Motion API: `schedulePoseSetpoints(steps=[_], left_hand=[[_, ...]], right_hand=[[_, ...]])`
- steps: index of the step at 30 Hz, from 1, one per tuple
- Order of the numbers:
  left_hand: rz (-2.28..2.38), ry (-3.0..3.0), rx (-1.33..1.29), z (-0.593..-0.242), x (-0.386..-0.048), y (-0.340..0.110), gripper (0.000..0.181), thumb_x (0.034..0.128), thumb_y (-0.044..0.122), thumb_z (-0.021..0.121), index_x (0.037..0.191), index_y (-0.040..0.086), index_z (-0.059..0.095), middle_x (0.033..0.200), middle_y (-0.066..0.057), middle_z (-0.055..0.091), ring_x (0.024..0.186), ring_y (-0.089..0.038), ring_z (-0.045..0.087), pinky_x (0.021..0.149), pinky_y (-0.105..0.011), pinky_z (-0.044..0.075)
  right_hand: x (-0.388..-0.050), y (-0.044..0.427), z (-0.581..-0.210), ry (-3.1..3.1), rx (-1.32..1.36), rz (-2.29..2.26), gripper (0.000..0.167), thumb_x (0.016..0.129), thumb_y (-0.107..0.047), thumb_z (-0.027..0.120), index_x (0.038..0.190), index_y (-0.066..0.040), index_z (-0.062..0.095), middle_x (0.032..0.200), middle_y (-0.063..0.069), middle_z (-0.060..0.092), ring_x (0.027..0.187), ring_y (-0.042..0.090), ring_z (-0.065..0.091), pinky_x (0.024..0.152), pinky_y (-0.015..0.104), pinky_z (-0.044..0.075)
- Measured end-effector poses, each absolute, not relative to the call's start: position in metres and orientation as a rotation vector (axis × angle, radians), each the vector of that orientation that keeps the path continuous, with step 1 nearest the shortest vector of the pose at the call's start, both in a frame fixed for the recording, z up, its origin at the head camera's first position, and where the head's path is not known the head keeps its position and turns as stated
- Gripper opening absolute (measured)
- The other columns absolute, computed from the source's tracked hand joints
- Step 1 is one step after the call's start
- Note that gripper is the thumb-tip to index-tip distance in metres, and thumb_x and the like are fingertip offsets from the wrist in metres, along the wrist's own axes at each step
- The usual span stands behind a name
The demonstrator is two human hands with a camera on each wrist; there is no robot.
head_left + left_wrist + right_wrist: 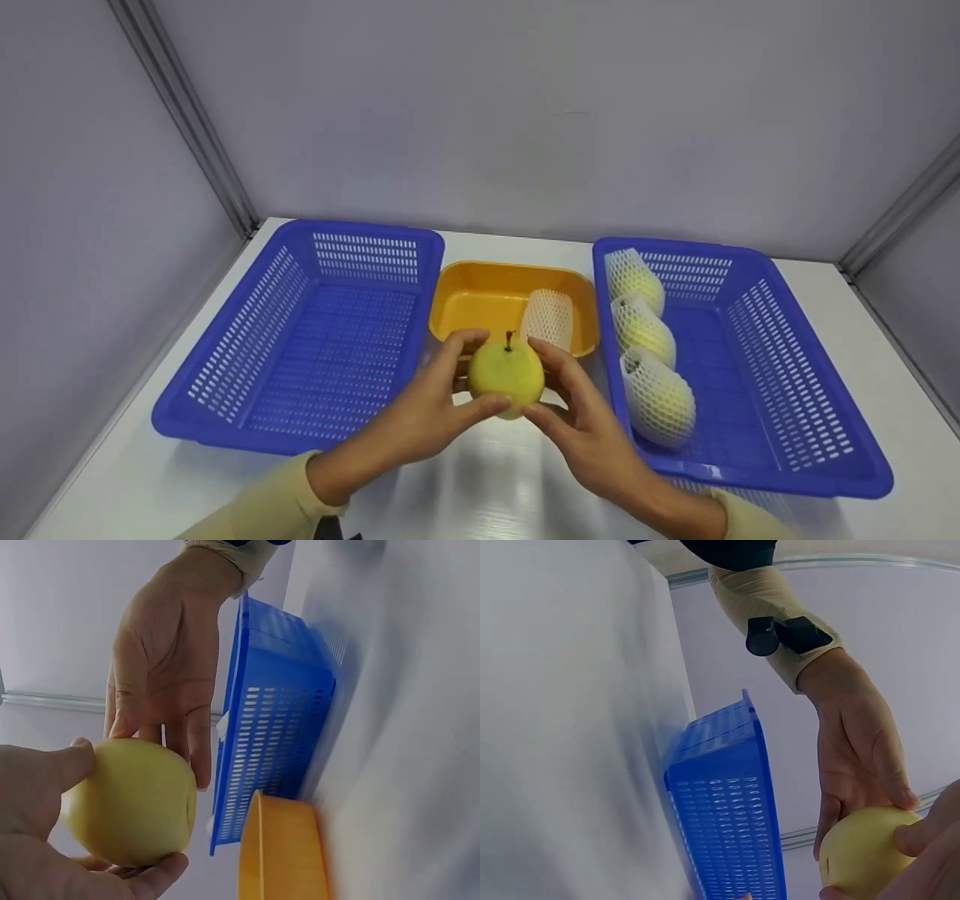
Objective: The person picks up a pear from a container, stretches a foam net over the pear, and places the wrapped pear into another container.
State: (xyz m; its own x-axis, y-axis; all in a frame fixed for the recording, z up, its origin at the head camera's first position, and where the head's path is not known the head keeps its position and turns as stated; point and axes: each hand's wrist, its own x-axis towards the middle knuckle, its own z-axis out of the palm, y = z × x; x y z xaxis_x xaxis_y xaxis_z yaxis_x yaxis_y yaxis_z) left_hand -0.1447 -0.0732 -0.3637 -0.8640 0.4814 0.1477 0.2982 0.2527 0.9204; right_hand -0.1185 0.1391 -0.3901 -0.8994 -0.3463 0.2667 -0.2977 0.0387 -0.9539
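A bare yellow-green pear (506, 375) with a dark stem on top is held up over the table's front middle. My left hand (427, 409) grips it from the left, thumb in front and fingers behind. From the right, my right hand (589, 420) holds the same pear between thumb and fingers. The left wrist view shows the pear (135, 802) with the right hand (169, 660) against its far side. In the right wrist view the left hand (859, 742) curves round the pear (866, 851).
An orange tub (480, 300) with a white foam net (547, 319) inside stands behind the hands. At the left is a blue basket (337, 337). The right blue basket (757, 375) holds several net-wrapped pears (660, 401) along its left side.
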Motion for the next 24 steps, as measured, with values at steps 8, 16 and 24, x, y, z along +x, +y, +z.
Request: schedulePoseSetpoints(steps=[8, 16, 24], left_hand=[[1.79, 2.276, 0.675, -0.409, -0.136, -0.065, 0.056, 0.0955, 0.024, 0.073, 0.14, 0.005, 0.045, 0.142, -0.009, 0.053, 0.132, -0.029, 0.049, 0.106, -0.045, 0.046], [1.8, 2.258, 0.572, -0.451, -0.138, -0.058, 0.059, 0.0946, 0.025, 0.073, 0.141, 0.003, 0.045, 0.142, -0.011, 0.053, 0.132, -0.031, 0.049, 0.103, -0.042, 0.049], [1.836, 2.243, 0.525, -0.465, -0.142, -0.051, 0.065, 0.0956, 0.021, 0.073, 0.146, -0.005, 0.041, 0.146, -0.02, 0.048, 0.133, -0.037, 0.048, 0.108, -0.046, 0.046]], right_hand=[[-0.112, 0.146, -0.419, 2.272, -0.635, -1.944, 0.066, 0.1, -0.01, 0.065, 0.156, -0.003, 0.031, 0.157, 0.017, 0.037, 0.138, 0.033, 0.043, 0.103, 0.036, 0.05], [-0.115, 0.147, -0.451, 2.305, -0.597, -1.909, 0.066, 0.099, -0.01, 0.066, 0.152, 0.008, 0.03, 0.152, 0.029, 0.038, 0.136, 0.047, 0.041, 0.105, 0.05, 0.047], [-0.123, 0.15, -0.463, 2.317, -0.498, -1.902, 0.064, 0.098, -0.012, 0.068, 0.148, 0.008, 0.033, 0.149, 0.029, 0.041, 0.135, 0.046, 0.044, 0.109, 0.057, 0.04]])
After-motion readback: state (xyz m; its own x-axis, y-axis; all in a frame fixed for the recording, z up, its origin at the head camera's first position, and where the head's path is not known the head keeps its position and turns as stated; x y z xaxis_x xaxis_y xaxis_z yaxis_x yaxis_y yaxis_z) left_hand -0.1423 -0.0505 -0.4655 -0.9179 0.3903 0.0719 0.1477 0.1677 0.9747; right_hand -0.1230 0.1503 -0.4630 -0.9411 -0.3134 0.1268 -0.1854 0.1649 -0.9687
